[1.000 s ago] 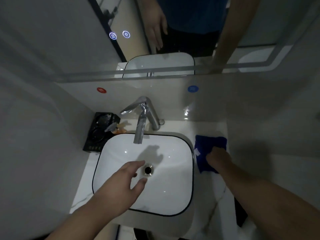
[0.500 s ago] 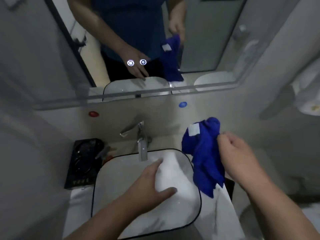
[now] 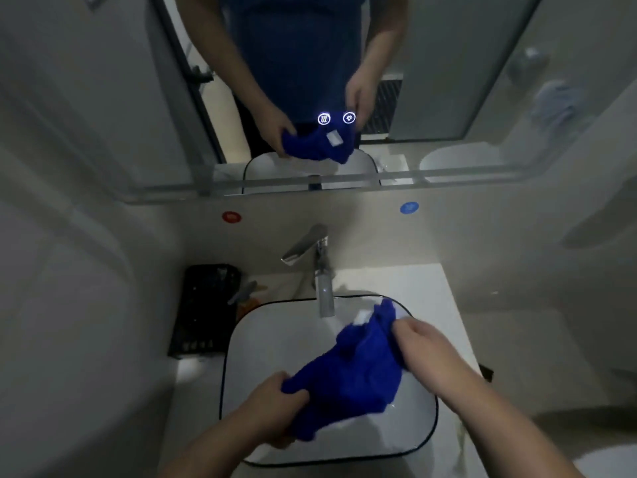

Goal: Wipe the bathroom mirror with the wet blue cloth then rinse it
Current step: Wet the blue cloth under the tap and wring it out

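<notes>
Here, the wide wall mirror (image 3: 465,63) shows no wiping underway. Over the white sink basin (image 3: 275,346), the blue cloth (image 3: 355,374) hangs bunched, its ends clenched by the left hand (image 3: 272,408) and right hand (image 3: 424,343). Wiping and rinsing likely both remain.

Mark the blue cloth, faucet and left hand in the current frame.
blue cloth (image 3: 348,374): head view, bunched middle of the cloth.
faucet (image 3: 324,294): head view, on the spout.
left hand (image 3: 270,408): head view, back of the hand.
</notes>
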Demonstrator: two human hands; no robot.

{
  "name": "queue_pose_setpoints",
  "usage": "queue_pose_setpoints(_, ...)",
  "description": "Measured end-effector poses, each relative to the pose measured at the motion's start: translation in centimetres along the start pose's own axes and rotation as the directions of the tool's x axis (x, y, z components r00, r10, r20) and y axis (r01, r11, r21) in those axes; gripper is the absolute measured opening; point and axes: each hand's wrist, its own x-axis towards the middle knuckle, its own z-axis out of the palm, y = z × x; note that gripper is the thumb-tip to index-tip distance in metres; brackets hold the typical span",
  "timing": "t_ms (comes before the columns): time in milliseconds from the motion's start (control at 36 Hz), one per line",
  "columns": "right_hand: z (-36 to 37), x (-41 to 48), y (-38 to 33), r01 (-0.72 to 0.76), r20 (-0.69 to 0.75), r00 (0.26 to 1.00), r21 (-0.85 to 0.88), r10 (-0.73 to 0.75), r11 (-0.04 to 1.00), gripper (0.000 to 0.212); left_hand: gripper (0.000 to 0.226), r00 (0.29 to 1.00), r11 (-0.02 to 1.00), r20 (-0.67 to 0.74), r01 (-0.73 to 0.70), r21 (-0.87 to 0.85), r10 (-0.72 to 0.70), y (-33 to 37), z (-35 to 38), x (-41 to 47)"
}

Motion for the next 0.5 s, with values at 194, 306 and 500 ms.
queue_pose_setpoints(194, 5.7, 6.7, 6.7, -0.158, 0.200, 0.965, -0.064, 0.167, 0.985, 0.035, 0.033, 0.995, 0.979, -0.101, 0.003, 0.203, 0.018, -0.8, 0.2, 1.9)
queue_pose_setpoints(306, 6.4, 8.6, 8.4, -0.121, 0.167, 0.976, -0.130, 0.142, 0.984, 0.032, 0.017, 0.962, 0.982, -0.209, -0.156, 0.107, 0.176, 1.4, 0.5, 1.3)
queue_pose_setpoints(500, 3.7, 10.7, 10.9, -0.042, -0.325, 0.944, -0.278, -0.053, 0.960, 0.053, 0.054, 0.938, 0.974, -0.276, -0.172, 0.147, 0.208, 2.1, -0.5, 3.0)
